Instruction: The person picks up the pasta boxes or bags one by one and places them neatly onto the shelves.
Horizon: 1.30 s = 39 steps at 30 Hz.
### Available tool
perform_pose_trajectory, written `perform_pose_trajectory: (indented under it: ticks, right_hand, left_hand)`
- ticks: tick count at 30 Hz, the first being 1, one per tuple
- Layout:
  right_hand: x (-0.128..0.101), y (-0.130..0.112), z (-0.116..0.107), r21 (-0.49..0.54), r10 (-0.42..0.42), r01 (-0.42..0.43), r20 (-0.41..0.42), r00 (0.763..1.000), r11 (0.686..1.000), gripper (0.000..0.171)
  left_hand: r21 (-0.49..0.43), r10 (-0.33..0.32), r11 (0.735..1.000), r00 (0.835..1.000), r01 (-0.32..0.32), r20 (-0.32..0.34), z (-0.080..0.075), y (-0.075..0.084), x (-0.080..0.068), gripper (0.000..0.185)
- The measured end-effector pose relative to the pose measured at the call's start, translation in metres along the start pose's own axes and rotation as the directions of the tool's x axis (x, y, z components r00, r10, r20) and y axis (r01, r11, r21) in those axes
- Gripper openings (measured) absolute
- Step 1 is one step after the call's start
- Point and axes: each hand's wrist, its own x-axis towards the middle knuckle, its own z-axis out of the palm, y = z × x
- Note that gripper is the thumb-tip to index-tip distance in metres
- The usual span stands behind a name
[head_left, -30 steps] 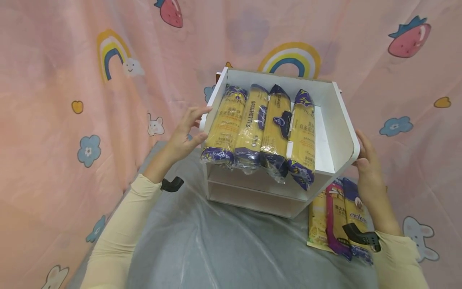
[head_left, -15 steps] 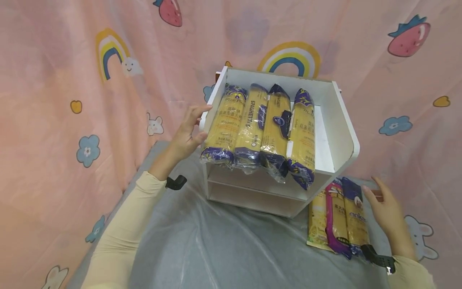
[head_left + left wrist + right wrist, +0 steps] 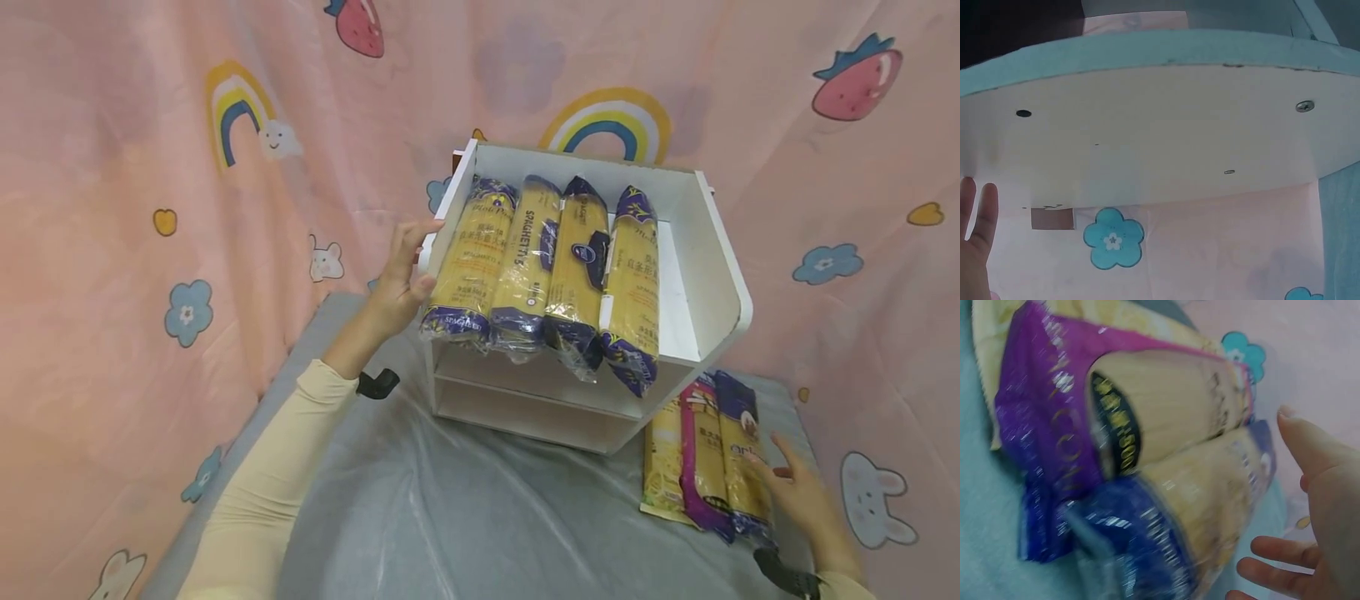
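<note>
A white shelf unit [image 3: 697, 275] stands on the table, with several yellow-and-blue spaghetti packets [image 3: 551, 267] lying side by side on its top shelf. My left hand [image 3: 405, 271] rests against the unit's left side panel [image 3: 1160, 137], and the left hand's fingers [image 3: 975, 244] look straight. To the right of the unit, three packets lie on the table: a yellow one [image 3: 662, 467], a magenta one [image 3: 701, 467] and a blue one [image 3: 738, 442]. My right hand [image 3: 795, 492] is spread beside the blue packet [image 3: 1197, 506]. It holds nothing, and I cannot tell whether it touches the packet.
A grey cloth [image 3: 465, 517] covers the table. A pink printed curtain [image 3: 150, 208] hangs close on the left, back and right. The unit's lower shelves [image 3: 525, 392] hold nothing. The three packets lie near the table's right edge.
My right hand has left the shelf's right side panel and dropped down to the packets on the table. The left hand has stayed on the left panel.
</note>
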Motion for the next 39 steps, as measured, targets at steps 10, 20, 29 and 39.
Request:
perform_pose_trajectory:
  ticks: [10, 20, 29, 39]
  right_hand:
    - [0.001, 0.009, 0.015, 0.061, 0.031, -0.038, 0.113, 0.993, 0.997, 0.101]
    - [0.008, 0.017, 0.018, 0.03, 0.051, -0.056, 0.143, 0.988, 0.998, 0.104]
    - [0.013, 0.013, 0.011, 0.023, 0.117, -0.126, 0.228, 0.966, 0.992, 0.11]
    - [0.016, 0.017, 0.012, 0.013, 0.049, -0.053, 0.197, 0.979, 0.999, 0.106]
  left_hand:
    - [0.003, -0.006, 1.0, 1.0, 0.006, -0.007, 0.0, 0.0, -0.001, 0.078]
    - [-0.002, 0.012, 1.0, 1.0, -0.012, -0.008, 0.001, -0.002, -0.001, 0.078]
    - [0.0, 0.004, 1.0, 1.0, -0.004, -0.014, 0.002, -0.001, -0.002, 0.077]
    - [0.005, 0.003, 1.0, 1.0, -0.003, -0.011, 0.002, 0.0, -0.002, 0.077]
